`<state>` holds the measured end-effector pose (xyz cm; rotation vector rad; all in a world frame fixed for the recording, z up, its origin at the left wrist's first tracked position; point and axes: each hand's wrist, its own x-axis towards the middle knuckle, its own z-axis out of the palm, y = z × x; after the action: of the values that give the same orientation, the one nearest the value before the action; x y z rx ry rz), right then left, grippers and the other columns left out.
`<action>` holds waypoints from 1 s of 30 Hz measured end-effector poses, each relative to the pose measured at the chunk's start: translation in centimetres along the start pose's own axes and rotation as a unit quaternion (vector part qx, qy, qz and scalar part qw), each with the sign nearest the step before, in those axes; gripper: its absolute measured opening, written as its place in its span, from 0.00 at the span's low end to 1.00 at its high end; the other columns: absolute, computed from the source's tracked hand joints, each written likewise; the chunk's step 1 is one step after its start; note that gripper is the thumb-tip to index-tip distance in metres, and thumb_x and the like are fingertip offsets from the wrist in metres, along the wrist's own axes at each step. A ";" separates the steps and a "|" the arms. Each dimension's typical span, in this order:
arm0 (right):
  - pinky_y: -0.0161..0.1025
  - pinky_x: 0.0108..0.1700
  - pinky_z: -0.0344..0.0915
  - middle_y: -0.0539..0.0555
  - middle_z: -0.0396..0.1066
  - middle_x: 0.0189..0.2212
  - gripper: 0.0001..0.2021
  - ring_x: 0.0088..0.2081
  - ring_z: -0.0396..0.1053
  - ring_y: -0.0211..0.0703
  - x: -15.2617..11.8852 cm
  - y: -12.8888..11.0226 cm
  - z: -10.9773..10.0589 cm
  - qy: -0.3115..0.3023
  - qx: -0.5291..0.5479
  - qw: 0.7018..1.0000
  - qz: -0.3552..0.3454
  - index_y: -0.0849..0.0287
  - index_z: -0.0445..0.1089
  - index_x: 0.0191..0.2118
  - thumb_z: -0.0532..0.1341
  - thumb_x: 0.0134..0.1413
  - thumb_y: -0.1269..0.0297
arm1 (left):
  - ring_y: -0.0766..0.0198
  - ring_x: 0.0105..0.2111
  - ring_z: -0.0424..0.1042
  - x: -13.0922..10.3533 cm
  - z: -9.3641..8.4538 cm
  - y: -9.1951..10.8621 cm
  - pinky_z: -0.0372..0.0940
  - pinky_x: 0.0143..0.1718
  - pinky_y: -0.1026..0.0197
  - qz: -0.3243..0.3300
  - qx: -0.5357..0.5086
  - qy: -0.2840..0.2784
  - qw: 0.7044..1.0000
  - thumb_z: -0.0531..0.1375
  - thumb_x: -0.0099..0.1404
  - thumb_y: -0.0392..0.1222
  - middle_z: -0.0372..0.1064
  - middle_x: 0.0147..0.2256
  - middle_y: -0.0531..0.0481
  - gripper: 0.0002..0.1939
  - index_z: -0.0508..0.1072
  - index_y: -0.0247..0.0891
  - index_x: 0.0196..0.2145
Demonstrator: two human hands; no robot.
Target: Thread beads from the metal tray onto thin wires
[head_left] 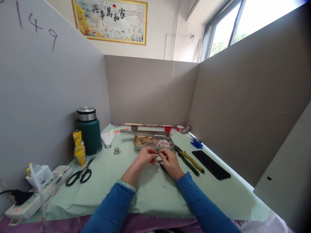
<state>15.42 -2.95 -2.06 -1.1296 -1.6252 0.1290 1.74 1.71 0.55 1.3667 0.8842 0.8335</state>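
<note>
My left hand [147, 156] and my right hand [169, 160] meet just in front of a metal tray [136, 148] of red, gold and white beads. The fingers of both are pinched together around something tiny and dark between them, too small to name. Partly hidden under my right hand lies a small tool with dark and red handles [162, 167]. Right of that hand rest large pliers [190, 161] with yellow and dark green handles. Thin metal rods [136, 132] lie across the tray's back left edge.
On the left are scissors [82, 173], a green flask [90, 137], a yellow packet [79, 148] and a power strip [39, 194]. A black pad [211, 164] and blue tinsel-like bundle [196, 142] lie right. Behind the tray are a red cup [167, 129] and a beaded stick [150, 125]. Grey partitions enclose the table.
</note>
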 end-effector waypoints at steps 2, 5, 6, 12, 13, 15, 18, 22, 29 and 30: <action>0.36 0.36 0.61 0.54 0.69 0.30 0.08 0.33 0.65 0.42 0.0 -0.1 0.0 -0.002 -0.001 1.000 -0.003 0.59 0.68 0.32 0.52 0.56 0.66 | 0.68 0.19 0.67 0.0 -0.1 0.0 0.65 0.21 0.64 -0.002 0.000 0.001 1.000 0.66 0.46 0.35 0.66 0.20 0.52 0.11 0.66 0.32 0.26; 0.36 0.35 0.60 0.53 0.69 0.30 0.08 0.31 0.65 0.41 0.0 -0.2 -0.1 -0.004 -0.007 1.000 -0.006 0.59 0.68 0.31 0.52 0.56 0.67 | 0.68 0.19 0.67 -0.1 -0.1 -0.1 0.66 0.22 0.64 -0.002 0.001 -0.006 1.000 0.65 0.47 0.34 0.66 0.19 0.52 0.10 0.67 0.32 0.26; 0.36 0.34 0.60 0.53 0.69 0.29 0.08 0.30 0.65 0.41 0.0 -0.3 -0.1 -0.003 -0.010 1.000 -0.005 0.59 0.68 0.31 0.53 0.55 0.67 | 0.68 0.18 0.67 -0.1 -0.2 -0.1 0.65 0.22 0.64 -0.003 0.000 -0.009 1.000 0.65 0.47 0.33 0.66 0.18 0.52 0.10 0.67 0.31 0.26; 0.36 0.33 0.60 0.53 0.69 0.28 0.08 0.30 0.65 0.41 -0.1 -0.2 0.0 0.002 -0.009 1.000 0.004 0.58 0.69 0.31 0.53 0.55 0.66 | 0.67 0.18 0.67 0.0 -0.2 -0.3 0.65 0.21 0.64 -0.005 0.001 -0.020 1.000 0.65 0.46 0.33 0.66 0.18 0.52 0.10 0.67 0.31 0.27; 0.36 0.33 0.61 0.53 0.69 0.28 0.08 0.30 0.65 0.41 -0.1 -0.1 0.0 0.003 -0.005 1.000 0.006 0.58 0.69 0.31 0.53 0.55 0.66 | 0.67 0.19 0.67 0.0 -0.2 -0.3 0.65 0.22 0.64 -0.005 0.001 -0.019 1.000 0.65 0.45 0.34 0.66 0.18 0.52 0.11 0.68 0.31 0.26; 0.36 0.33 0.62 0.53 0.69 0.29 0.08 0.31 0.65 0.41 -0.1 0.0 0.1 0.005 0.007 1.000 0.013 0.58 0.69 0.30 0.54 0.55 0.65 | 0.67 0.19 0.67 0.1 -0.3 -0.4 0.65 0.22 0.64 -0.006 -0.001 -0.016 1.000 0.66 0.45 0.35 0.66 0.18 0.51 0.11 0.68 0.31 0.27; 0.36 0.33 0.62 0.54 0.69 0.30 0.08 0.32 0.66 0.42 -0.1 0.1 0.0 0.003 0.024 1.000 0.018 0.58 0.69 0.31 0.54 0.55 0.64 | 0.67 0.19 0.67 0.1 -0.4 -0.4 0.65 0.22 0.63 -0.013 -0.012 -0.019 1.000 0.66 0.45 0.34 0.67 0.19 0.50 0.11 0.69 0.30 0.27; 0.36 0.33 0.62 0.54 0.69 0.30 0.08 0.32 0.66 0.42 0.0 0.0 0.0 -0.001 0.031 0.999 0.014 0.58 0.69 0.31 0.54 0.55 0.65 | 0.66 0.21 0.69 -0.1 -0.4 0.0 0.66 0.24 0.62 -0.025 -0.029 -0.020 0.999 0.64 0.45 0.31 0.69 0.22 0.47 0.09 0.70 0.28 0.27; 0.36 0.34 0.60 0.53 0.69 0.30 0.08 0.32 0.66 0.41 0.0 -0.2 -0.1 0.004 0.010 1.000 0.002 0.58 0.70 0.30 0.54 0.55 0.68 | 0.63 0.22 0.71 -0.9 -0.2 0.7 0.67 0.27 0.61 -0.040 -0.030 -0.017 0.999 0.59 0.47 0.27 0.70 0.22 0.45 0.06 0.69 0.28 0.26; 0.36 0.34 0.60 0.53 0.69 0.29 0.08 0.31 0.66 0.41 0.0 -0.2 -0.1 0.005 0.003 1.000 0.000 0.58 0.70 0.30 0.54 0.54 0.68 | 0.64 0.22 0.71 -0.9 -0.1 0.8 0.67 0.27 0.61 -0.039 -0.026 -0.018 0.999 0.59 0.47 0.27 0.70 0.23 0.45 0.06 0.69 0.29 0.26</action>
<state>15.35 -3.15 -1.90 -1.1240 -1.6143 0.1283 1.23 0.99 1.39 1.2904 0.8775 0.7645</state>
